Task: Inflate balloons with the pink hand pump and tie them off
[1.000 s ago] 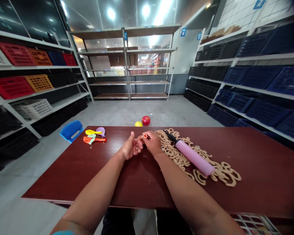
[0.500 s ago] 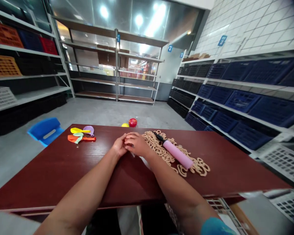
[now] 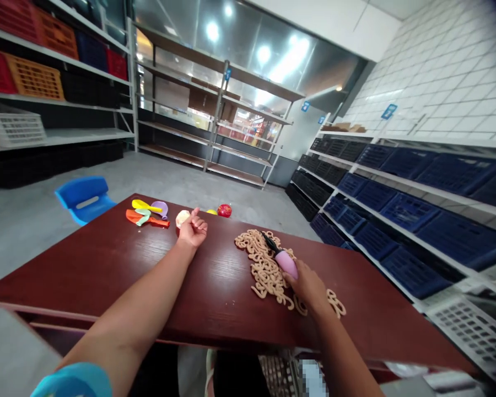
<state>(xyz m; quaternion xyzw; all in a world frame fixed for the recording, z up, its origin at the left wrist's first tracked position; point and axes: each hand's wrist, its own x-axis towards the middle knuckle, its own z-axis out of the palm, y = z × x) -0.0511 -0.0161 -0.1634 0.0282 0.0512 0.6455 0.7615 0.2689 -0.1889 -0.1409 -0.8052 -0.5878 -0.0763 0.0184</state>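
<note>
Palm up with its fingers curled, my left hand [image 3: 193, 230] is above the far left part of the table. At its thumb side shows a pale, rounded balloon [image 3: 182, 218], partly hidden by the hand. My right hand [image 3: 308, 281] is wrapped round the lower end of a pink hand pump [image 3: 287, 264] with a black nozzle end. The pump lies slanted over a heap of beige curled, ring-like pieces [image 3: 267, 270]. Beyond my left hand, to its left, several flat balloons lie together: yellow [image 3: 144, 206], purple [image 3: 160, 209], green [image 3: 142, 217] and orange [image 3: 157, 222].
The dark red table [image 3: 206, 298] spans the foreground. A blue chair [image 3: 85, 198] stands at its left. A red ball-like thing [image 3: 224, 210] and a yellow one [image 3: 211, 212] show past the far edge. Shelves with blue crates [image 3: 409, 209] line the right side.
My hands were together mid-table; they have parted. The left has moved left with the pale balloon, and the right has gone right and taken hold of the pump. The view has tilted.
</note>
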